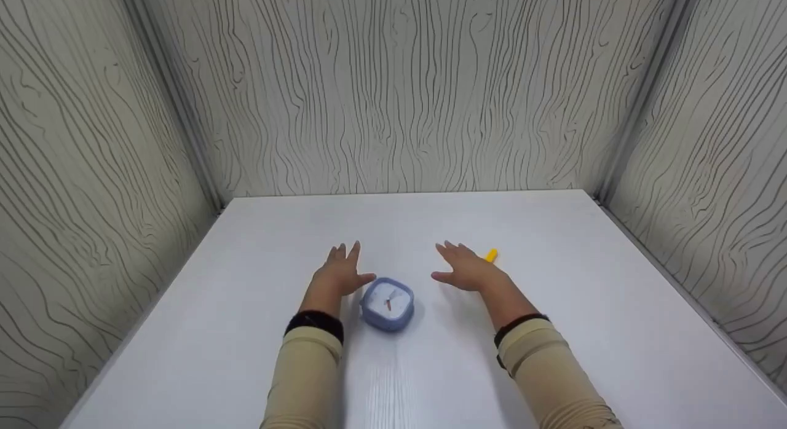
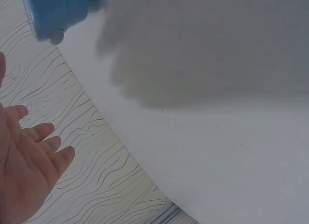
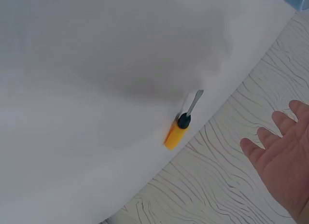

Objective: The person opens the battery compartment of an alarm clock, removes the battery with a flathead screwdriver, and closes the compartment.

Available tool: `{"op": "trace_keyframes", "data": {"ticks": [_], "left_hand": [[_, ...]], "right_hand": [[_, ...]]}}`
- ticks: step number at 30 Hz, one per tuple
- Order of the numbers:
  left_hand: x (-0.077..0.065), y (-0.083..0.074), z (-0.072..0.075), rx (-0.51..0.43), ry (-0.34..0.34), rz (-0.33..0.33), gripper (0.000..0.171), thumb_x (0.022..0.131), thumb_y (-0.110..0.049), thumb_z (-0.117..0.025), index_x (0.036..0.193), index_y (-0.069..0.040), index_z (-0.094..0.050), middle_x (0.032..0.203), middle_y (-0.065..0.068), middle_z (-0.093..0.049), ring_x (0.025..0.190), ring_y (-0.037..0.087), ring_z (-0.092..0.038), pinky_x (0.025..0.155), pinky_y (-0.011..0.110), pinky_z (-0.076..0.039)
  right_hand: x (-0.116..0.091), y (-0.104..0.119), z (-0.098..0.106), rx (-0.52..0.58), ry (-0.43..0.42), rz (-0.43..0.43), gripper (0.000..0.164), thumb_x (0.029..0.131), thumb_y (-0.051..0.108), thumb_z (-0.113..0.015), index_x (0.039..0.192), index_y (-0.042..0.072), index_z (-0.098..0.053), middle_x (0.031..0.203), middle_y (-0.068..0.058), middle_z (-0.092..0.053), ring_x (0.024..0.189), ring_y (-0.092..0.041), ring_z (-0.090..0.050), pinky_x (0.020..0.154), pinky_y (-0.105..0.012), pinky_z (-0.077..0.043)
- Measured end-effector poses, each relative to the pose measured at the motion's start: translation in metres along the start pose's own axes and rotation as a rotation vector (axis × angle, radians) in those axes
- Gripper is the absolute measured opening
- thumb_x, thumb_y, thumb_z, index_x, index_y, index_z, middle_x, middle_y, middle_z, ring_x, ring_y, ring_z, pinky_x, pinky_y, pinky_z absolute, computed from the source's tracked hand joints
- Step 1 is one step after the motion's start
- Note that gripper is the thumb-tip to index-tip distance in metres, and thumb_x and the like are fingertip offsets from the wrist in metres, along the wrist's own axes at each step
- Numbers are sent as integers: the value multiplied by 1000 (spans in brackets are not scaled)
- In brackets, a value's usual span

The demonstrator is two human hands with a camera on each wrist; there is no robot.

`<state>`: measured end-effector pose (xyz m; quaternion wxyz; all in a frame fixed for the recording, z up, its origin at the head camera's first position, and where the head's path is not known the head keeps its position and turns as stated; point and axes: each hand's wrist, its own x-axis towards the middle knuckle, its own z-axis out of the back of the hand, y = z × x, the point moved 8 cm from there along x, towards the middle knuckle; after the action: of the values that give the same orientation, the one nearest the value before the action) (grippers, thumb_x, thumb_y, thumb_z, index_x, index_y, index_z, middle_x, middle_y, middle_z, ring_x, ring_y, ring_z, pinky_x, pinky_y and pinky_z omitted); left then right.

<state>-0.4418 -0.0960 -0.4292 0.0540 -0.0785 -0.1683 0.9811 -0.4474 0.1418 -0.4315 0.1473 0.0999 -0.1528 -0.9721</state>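
Observation:
A small blue alarm clock (image 1: 387, 304) with a white face lies on the white table between the two hands. My left hand (image 1: 341, 272) hovers just left of it, fingers spread, thumb near the clock's upper left edge; whether they touch I cannot tell. Over to the right, my right hand (image 1: 464, 268) is held above the table with fingers extended and nothing in it. A flat-blade screwdriver (image 3: 178, 130) with a yellow and black handle lies on the table in the right wrist view. In the head view only its yellow handle (image 1: 491, 255) shows beyond the right hand.
The white table (image 1: 246, 281) reaches to a back wall (image 1: 393, 97) with a wood-grain pattern. Similar side walls (image 1: 67, 158) stand at left and right. Both forearms wear beige sleeves (image 1: 307, 373) with dark bands at the wrists.

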Motion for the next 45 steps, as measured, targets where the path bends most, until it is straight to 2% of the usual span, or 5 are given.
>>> {"op": "trace_keyframes", "data": {"ticks": [15,21,27,37,45], "left_hand": [[-4,-3,-21,-81,84,-47,90,77,-61,-58,146,-18,-20,153,11,-7,139,30,-3,109,51,-15],[-9,-3,-32,-102,121,-65,106,67,-62,-68,147,-16,-17,152,12,-11,139,30,-9,109,50,-17],[-8,-7,-38,-91,136,-123,116,61,-49,-79,147,-11,-12,150,15,-17,137,31,-17,109,46,-20],[-4,-11,-50,-91,145,-169,107,64,-33,-82,146,-11,-17,144,17,-31,133,32,-28,108,44,-24],[-1,-18,-52,-95,122,-197,96,66,-25,-81,142,-3,-27,139,16,-40,128,31,-37,106,42,-29]], "right_hand": [[3,29,-33,168,74,69,73,88,52,-49,147,23,-17,152,-2,-16,139,-22,-13,112,-43,-14],[3,35,-42,228,96,73,85,80,58,-57,147,21,-19,151,-5,-21,138,-25,-16,110,-46,-17],[2,45,-49,173,99,126,96,73,51,-69,147,16,-18,149,-11,-23,137,-27,-20,110,-44,-20],[2,67,-71,91,107,197,109,68,39,-79,146,4,-11,145,-16,-30,132,-29,-30,106,-43,-29],[4,73,-74,61,43,129,117,61,45,-80,145,1,-11,139,-19,-39,127,-31,-37,103,-44,-33]]}}
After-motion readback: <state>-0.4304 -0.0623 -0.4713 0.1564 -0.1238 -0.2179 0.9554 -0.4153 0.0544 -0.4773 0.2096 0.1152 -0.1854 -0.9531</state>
